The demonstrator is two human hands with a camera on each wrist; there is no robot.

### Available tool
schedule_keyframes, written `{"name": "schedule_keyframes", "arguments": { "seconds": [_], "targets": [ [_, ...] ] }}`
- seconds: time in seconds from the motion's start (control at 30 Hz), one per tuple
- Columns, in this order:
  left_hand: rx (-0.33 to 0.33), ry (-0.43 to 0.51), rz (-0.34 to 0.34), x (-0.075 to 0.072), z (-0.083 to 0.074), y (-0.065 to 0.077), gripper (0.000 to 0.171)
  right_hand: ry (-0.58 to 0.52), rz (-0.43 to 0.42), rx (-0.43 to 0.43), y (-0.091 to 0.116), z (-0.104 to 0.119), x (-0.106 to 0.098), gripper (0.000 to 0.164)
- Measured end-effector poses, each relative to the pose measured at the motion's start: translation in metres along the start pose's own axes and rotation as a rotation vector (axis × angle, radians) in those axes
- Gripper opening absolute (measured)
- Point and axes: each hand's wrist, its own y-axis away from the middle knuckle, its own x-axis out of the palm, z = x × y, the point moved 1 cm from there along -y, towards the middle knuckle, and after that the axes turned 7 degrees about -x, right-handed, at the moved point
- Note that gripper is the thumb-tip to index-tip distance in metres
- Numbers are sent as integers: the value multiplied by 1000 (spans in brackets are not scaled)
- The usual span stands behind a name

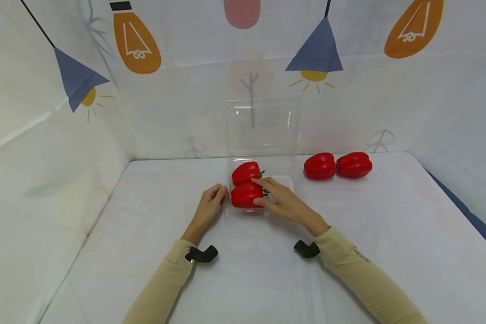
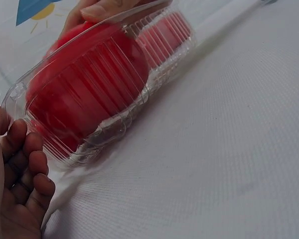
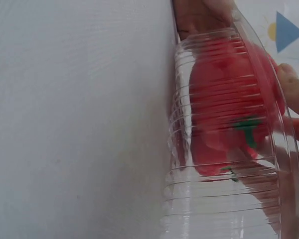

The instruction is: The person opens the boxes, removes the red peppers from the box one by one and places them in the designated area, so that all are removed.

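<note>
A clear plastic clamshell box [image 1: 282, 181] stands with its lid [image 1: 263, 130] raised at the back. Two red bell peppers lie in its left half, a rear pepper [image 1: 245, 173] and a front pepper [image 1: 246, 196], green stems pointing right. My left hand [image 1: 211, 203] pinches the box's left rim between thumb and forefinger; its other fingers [image 2: 38, 163] are curled beside the corner. The right hand [image 1: 285, 202] grips the front pepper from above, its thumb on the near side. Through the ribbed wall [image 3: 224, 199] in the right wrist view, the peppers and fingers show.
Two more red bell peppers, a left one [image 1: 320, 166] and a right one [image 1: 354, 164], lie end to end at the table's back right. A white cloth covers the table [image 1: 348, 252]. Behind it hangs a printed curtain [image 1: 194, 103].
</note>
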Motion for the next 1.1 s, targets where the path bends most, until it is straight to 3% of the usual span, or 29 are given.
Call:
{"name": "schedule_keyframes", "arguments": {
  "seconds": [0.3,0.57,1.0,1.1],
  "targets": [
    [-19,6,-7,1,-1,1,31,-157,-35,93,1,-2,-6,58],
    [-23,-5,-9,2,-3,2,31,-232,-49,123,2,-3,-8,56],
    [-16,-32,-23,2,-3,0,32,-272,-113,69,1,0,-12,55],
    [-21,-10,-29,1,5,-3,32,-276,-127,42,2,0,-14,54]
  ]
}}
